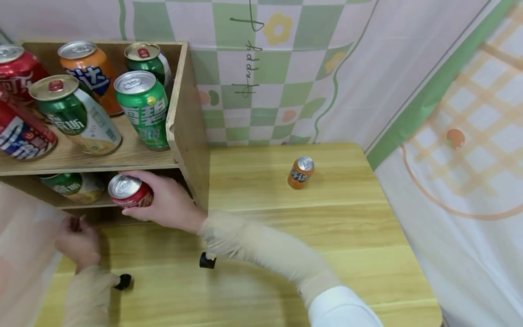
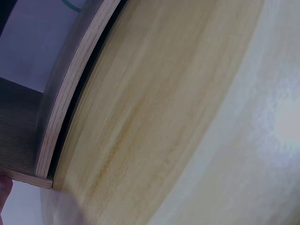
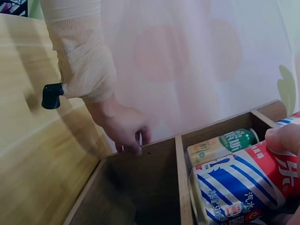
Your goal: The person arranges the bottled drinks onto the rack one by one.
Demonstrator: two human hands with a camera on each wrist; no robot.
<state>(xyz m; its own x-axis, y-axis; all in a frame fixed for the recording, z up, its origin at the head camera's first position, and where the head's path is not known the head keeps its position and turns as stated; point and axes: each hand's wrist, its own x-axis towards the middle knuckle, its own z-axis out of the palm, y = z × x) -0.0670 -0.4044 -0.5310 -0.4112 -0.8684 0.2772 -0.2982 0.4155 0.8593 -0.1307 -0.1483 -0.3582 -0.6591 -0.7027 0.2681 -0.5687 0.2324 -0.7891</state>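
My right hand (image 1: 167, 200) grips a red soda can (image 1: 143, 196) with a silver top at the front of the lower compartment of a wooden shelf (image 1: 196, 131). In the right wrist view, the thumb (image 3: 283, 139) lies on this red, white and blue can (image 3: 243, 176). Beside it, a green and cream can (image 3: 225, 143) lies in the same compartment. My left hand (image 1: 79, 240) is at the shelf's lower left, its curled fingers holding the board edge. In the left wrist view, only a fingertip (image 2: 4, 190) shows against the board's end.
Several cans fill the upper level, among them a green can (image 1: 143, 111), an orange can (image 1: 91, 75) and a red can (image 1: 24, 131). A small orange can (image 1: 301, 172) stands upright on the wooden table (image 1: 327, 236), right of the shelf. Patterned cloth (image 1: 278, 68) hangs behind.
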